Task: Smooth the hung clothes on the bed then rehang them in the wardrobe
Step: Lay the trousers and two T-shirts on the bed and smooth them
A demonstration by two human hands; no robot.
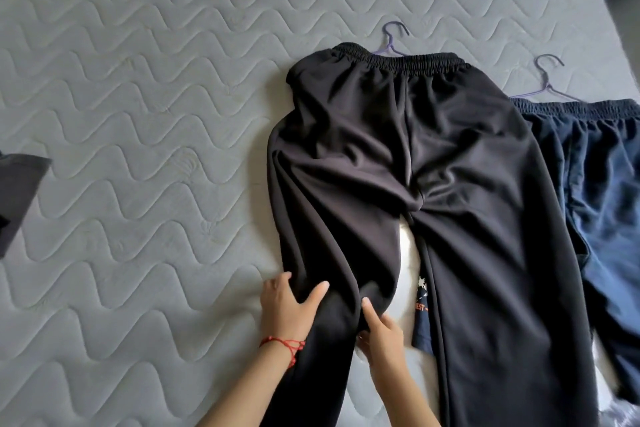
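On quilted mattress (138,97), black track pants (398,156) flat, waistband away from the hands, purple hanger hook (393,36) poking out past it. Left hand (284,305) at outer edge of near-side pant leg, thumb over the fabric, fingers at the edge, apparently tucked under. Right hand (381,333) on inner edge of same leg, forefinger straight on cloth, other fingers curled at the seam; real pinch or not, cannot tell. Red string bracelet (287,345) on left wrist. Right of grip: white printed garment (420,308) under pants; beyond it navy pants (599,184) on second hanger (547,80). Far left: dark cloth (17,191).
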